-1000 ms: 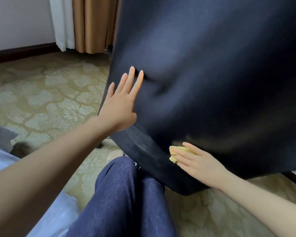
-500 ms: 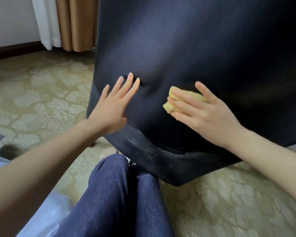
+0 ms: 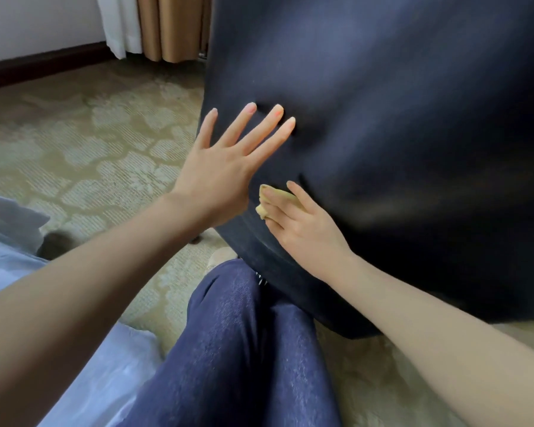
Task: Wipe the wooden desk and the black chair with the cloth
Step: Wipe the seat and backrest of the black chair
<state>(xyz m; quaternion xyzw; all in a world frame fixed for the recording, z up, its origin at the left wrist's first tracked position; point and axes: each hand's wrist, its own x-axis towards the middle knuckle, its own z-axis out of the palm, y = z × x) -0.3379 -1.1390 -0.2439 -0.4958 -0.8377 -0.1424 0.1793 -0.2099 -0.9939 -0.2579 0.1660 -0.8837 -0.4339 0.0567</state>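
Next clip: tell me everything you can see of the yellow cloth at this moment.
The cloth is small, pale yellow and soft-looking, bunched into a wad. Most of it is hidden under the fingers of the right hand, which lie across it and press it against the black chair, low on its left side. Only its upper edge and a crumpled corner show, close beside the left hand.

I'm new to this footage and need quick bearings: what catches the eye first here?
The black chair fills the upper right, its dark back very close to the camera. The left hand presses flat against it with fingers spread. Just below, the right hand presses a yellow cloth to the same surface.
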